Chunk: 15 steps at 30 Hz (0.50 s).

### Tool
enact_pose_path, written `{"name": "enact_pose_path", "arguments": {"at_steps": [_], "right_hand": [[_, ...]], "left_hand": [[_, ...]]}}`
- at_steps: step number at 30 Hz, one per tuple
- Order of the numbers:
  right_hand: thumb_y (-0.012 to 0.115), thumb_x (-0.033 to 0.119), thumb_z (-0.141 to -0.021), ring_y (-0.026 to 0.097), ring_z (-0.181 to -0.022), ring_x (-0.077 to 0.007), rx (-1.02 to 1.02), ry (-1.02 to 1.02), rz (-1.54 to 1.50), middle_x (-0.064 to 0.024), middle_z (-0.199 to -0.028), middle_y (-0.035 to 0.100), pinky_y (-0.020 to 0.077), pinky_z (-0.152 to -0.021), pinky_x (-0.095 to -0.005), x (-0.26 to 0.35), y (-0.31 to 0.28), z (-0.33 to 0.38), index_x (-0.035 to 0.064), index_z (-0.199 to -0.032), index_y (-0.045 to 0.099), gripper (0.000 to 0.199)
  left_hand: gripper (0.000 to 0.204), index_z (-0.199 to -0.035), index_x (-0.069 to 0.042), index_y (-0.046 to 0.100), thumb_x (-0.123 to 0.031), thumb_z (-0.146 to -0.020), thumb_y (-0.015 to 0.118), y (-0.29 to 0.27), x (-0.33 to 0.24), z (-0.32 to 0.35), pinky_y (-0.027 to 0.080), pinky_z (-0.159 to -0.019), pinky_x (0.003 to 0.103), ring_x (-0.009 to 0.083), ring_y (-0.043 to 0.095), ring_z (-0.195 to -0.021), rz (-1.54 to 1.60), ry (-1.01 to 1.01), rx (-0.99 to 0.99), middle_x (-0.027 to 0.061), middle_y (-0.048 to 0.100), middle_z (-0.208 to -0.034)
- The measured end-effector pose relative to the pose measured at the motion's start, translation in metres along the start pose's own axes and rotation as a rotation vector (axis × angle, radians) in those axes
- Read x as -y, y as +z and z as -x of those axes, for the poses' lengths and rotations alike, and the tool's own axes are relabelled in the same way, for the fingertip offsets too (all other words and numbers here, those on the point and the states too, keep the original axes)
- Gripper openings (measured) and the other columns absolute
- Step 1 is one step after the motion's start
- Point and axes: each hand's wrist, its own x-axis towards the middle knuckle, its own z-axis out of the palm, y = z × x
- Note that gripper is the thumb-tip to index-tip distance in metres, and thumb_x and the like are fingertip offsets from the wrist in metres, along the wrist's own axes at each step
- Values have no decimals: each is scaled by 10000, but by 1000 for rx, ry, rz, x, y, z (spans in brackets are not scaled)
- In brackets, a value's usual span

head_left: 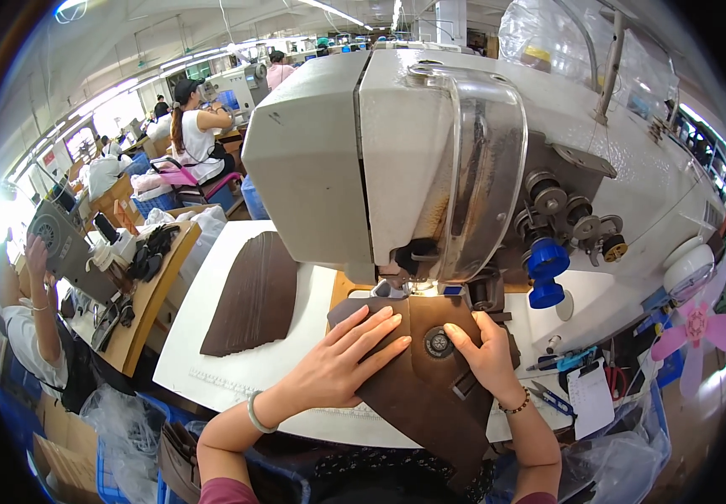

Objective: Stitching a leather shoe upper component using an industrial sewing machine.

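A brown leather piece [405, 399] lies under the head of a large sewing machine [313, 160], its far edge at the needle area. It carries a round dark badge [439, 343] and a small slot-like fitting. My left hand [350, 353] rests on its left part, fingers stretched out and close together. On the right part lies my right hand [487, 353], thumb beside the badge and index finger spread from it; its other fingers are partly hidden. The leather's near end hangs over the table edge toward my lap. A stack of brown leather panels [254, 294] lies to the left.
The white machine table [203, 374] spans the middle. Snips [553, 400], a paper tag [590, 401] and a pink fan [697, 328] are at the right. Blue crates with plastic bags stand below. On the left are a wooden bench [153, 298] and other people.
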Motion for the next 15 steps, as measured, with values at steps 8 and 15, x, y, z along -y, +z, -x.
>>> {"name": "enact_pose_path", "arguments": {"at_steps": [8,15], "right_hand": [[659,195,-881,571,-876,-91,194,334,-376,-41,-956,643,465,-797,-252,16,-11,-4,-50,-1098,598,334],[638,155,-874,610,-720,-63,94,297,-470,-51,-836,680,483,-654,-206,0,-7,-5,-43,-932,669,209]], "left_hand": [[889,-1333,-21,464,-83,-477,693,2,2,-3,277,-1123,477,336,361,-1336,43,20,5,202,413,-1389],[861,-1291,-53,523,-120,-456,725,-11,0,-13,335,-1095,467,336,452,-1264,52,5,9,180,480,-1339]]}}
